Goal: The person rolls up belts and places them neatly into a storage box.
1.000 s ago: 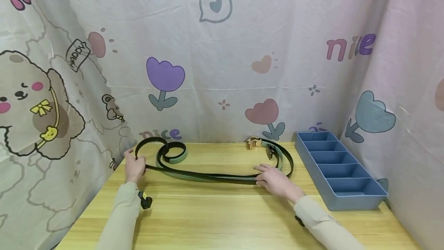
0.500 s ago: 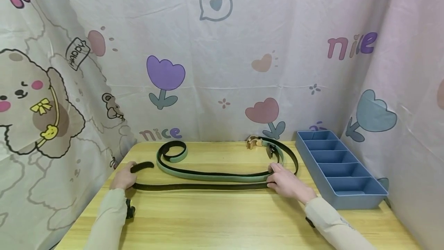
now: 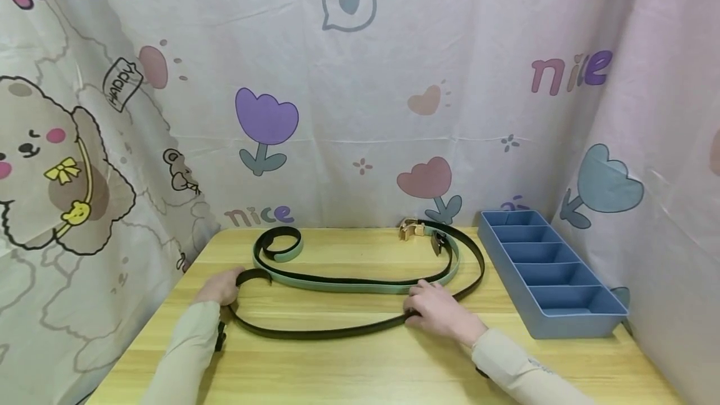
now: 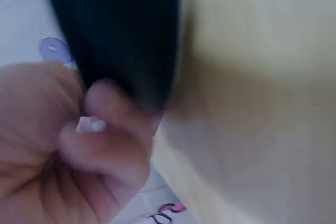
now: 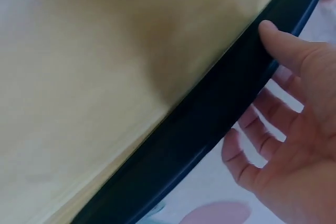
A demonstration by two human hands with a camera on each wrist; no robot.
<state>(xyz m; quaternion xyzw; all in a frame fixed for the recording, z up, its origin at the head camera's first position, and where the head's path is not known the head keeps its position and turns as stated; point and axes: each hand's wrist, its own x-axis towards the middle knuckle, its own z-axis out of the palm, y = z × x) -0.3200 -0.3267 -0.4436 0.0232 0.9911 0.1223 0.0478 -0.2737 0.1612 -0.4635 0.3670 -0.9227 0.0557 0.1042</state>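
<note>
A black belt [image 3: 315,334] stands on edge in a wide curve across the table, sweeping round the right side to gold buckles [image 3: 412,229] at the back. Near its free end, which curls inward, my left hand [image 3: 220,287] pinches it. In the left wrist view the bent fingers [image 4: 113,153] hold the blurred strap. Farther along, my right hand [image 3: 439,312] holds the same belt between thumb and fingers, plainest in the right wrist view, where the thumb [image 5: 286,45] lies on its face. Behind it curves a light green belt [image 3: 337,287] with a dark inner side, its left end coiled.
A blue-grey bin with several compartments [image 3: 574,325] stands at the right of the wooden table [image 3: 337,374]. A printed curtain [image 3: 360,99] hangs behind and along both sides. Beside the green belt's right bend is a small dark piece [image 3: 437,244].
The black belt has been drawn away from the green belt, toward the front. My left hand moved left and nearer, then back right; my right hand shifted right, then left along the strap.
</note>
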